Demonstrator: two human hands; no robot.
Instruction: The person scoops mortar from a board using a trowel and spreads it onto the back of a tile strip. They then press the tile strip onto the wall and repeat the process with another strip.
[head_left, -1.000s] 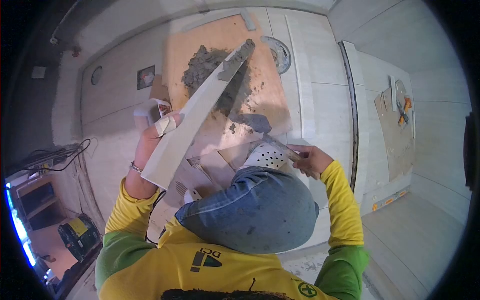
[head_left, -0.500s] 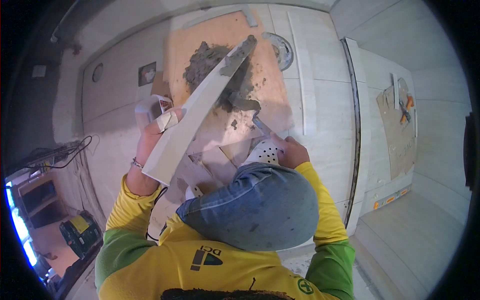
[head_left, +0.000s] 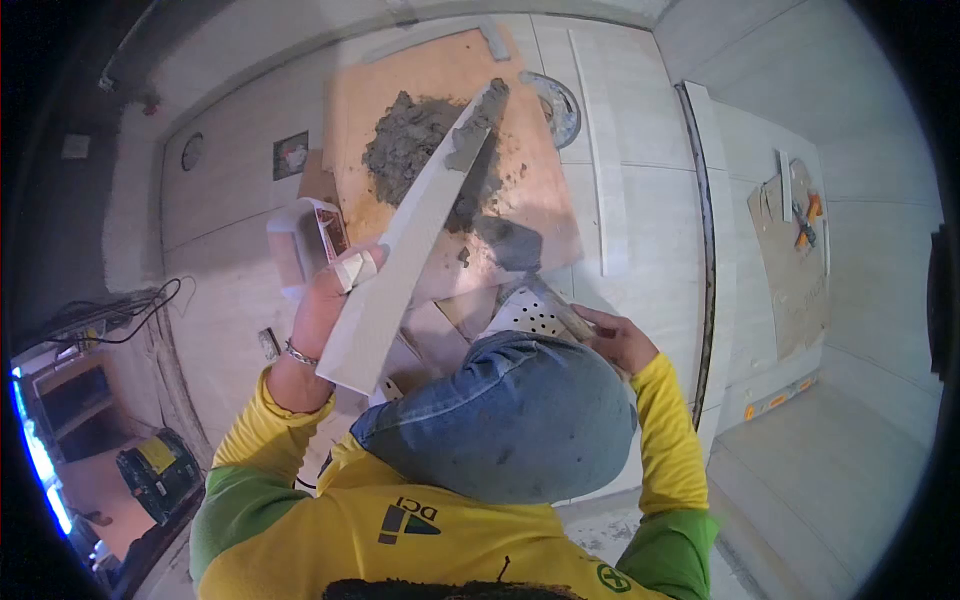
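Note:
My left hand (head_left: 335,300), with a bandaged finger, is wrapped round a long pale tile strip (head_left: 400,260) that slants up to the right. Grey mortar coats the strip's far end, which lies over a mortar heap (head_left: 408,140) on an orange-brown board (head_left: 365,90). Close to my right knee, my right hand (head_left: 612,335) is closed on the handle end of a trowel (head_left: 510,243). The trowel's blade is flat and smeared with mortar, over the board's near edge. The handle is partly hidden by the fingers.
A white box (head_left: 300,245) stands left of the board. Round drain (head_left: 555,110) and a long white strip (head_left: 600,160) lie to its right. Farther right are cardboard (head_left: 790,270) with orange-handled tools and a level (head_left: 780,398). A dark green bucket (head_left: 160,475) is at lower left.
The trowel has turned so its blade shows broad and flat, and my right hand has moved right and down. My left hand and the strip have shifted slightly right and down.

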